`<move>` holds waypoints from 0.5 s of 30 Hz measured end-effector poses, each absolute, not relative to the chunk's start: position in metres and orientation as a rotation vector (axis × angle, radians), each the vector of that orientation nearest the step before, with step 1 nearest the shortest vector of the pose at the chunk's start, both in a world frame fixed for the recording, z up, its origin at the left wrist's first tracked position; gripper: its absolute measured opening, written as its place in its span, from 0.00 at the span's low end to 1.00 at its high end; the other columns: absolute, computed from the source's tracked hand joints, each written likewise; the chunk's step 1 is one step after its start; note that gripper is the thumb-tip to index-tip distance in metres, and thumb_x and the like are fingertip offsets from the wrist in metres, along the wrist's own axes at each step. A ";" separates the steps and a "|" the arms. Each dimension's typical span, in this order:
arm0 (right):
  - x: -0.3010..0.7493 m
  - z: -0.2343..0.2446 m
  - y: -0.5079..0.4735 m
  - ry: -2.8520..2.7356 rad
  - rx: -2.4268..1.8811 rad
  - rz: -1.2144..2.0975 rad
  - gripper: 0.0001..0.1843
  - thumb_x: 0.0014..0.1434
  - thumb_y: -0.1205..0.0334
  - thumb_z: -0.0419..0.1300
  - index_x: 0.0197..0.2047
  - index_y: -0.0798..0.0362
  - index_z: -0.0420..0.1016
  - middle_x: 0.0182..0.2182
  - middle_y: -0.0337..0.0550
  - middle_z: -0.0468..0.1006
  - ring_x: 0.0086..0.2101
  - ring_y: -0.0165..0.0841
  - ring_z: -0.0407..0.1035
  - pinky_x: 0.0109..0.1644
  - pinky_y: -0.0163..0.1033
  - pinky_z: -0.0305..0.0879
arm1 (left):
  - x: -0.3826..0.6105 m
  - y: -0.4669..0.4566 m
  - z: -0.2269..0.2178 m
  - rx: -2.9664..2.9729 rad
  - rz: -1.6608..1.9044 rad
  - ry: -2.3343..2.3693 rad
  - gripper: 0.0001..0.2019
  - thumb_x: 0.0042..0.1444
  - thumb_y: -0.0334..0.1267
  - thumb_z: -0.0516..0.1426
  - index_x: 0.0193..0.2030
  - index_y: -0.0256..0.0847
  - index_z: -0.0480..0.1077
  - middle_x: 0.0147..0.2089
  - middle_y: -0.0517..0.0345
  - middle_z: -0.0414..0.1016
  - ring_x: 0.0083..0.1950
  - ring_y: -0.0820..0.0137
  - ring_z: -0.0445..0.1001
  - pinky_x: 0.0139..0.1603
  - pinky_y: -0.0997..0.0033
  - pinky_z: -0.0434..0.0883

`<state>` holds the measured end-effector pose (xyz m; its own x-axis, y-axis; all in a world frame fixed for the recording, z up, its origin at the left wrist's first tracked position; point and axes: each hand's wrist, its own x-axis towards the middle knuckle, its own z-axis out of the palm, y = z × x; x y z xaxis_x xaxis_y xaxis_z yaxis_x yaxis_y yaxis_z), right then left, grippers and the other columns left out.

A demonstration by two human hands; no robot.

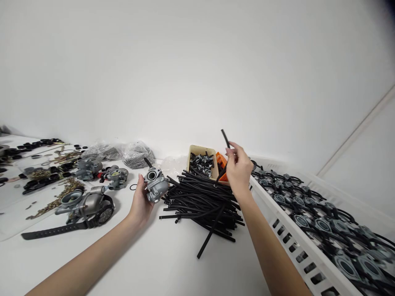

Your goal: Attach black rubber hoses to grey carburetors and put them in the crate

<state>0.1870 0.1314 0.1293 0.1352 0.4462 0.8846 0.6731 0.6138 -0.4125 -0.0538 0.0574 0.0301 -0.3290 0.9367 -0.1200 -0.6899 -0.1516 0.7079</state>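
While left hand (140, 203) holds carburetor (156, 185), right hand (239, 170) pinches hose (225, 137).

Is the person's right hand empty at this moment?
No, the right hand pinches a black tube above the tube pile, while the left hand holds a carburetor.

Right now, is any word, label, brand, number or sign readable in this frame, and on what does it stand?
None can be read. The carburetor in the left hand, the black tube in the right hand, the tan box and the white crate show no legible markings.
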 end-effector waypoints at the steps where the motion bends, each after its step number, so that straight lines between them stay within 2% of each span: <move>1: 0.186 0.134 0.127 -1.425 -0.931 -0.144 0.16 0.64 0.54 0.55 0.50 0.53 0.74 0.33 0.44 0.78 0.33 0.35 0.73 0.39 0.40 0.68 | -0.054 0.059 0.028 0.429 1.752 0.830 0.25 0.63 0.55 0.48 0.48 0.34 0.72 0.39 0.48 0.79 0.35 0.66 0.78 0.35 0.68 0.77; 4: 0.178 0.147 0.113 -1.233 -0.783 0.159 0.18 0.60 0.52 0.60 0.50 0.52 0.74 0.29 0.38 0.75 0.28 0.29 0.70 0.32 0.35 0.67 | -0.056 0.061 0.021 0.451 1.788 0.862 0.22 0.58 0.56 0.56 0.46 0.37 0.73 0.39 0.50 0.79 0.35 0.68 0.78 0.34 0.72 0.76; 8: 0.157 0.154 0.090 -1.132 -0.596 0.572 0.16 0.57 0.53 0.63 0.45 0.51 0.74 0.26 0.32 0.71 0.20 0.22 0.62 0.22 0.29 0.61 | -0.061 0.062 0.010 0.447 1.855 0.929 0.25 0.45 0.56 0.66 0.40 0.38 0.73 0.38 0.53 0.79 0.35 0.70 0.77 0.35 0.75 0.75; 12: 0.133 0.150 0.070 -1.096 -0.473 0.838 0.12 0.55 0.55 0.66 0.38 0.50 0.69 0.26 0.30 0.72 0.19 0.20 0.64 0.21 0.26 0.60 | -0.064 0.062 0.008 0.454 1.880 0.985 0.30 0.37 0.60 0.68 0.41 0.38 0.72 0.39 0.52 0.79 0.37 0.68 0.78 0.34 0.74 0.75; 15: 0.121 0.143 0.058 -1.115 -0.418 0.908 0.12 0.57 0.56 0.65 0.37 0.50 0.66 0.27 0.30 0.73 0.20 0.21 0.66 0.22 0.27 0.64 | -0.064 0.062 0.010 0.461 1.874 1.013 0.32 0.35 0.62 0.68 0.39 0.37 0.72 0.36 0.52 0.79 0.34 0.69 0.77 0.31 0.75 0.73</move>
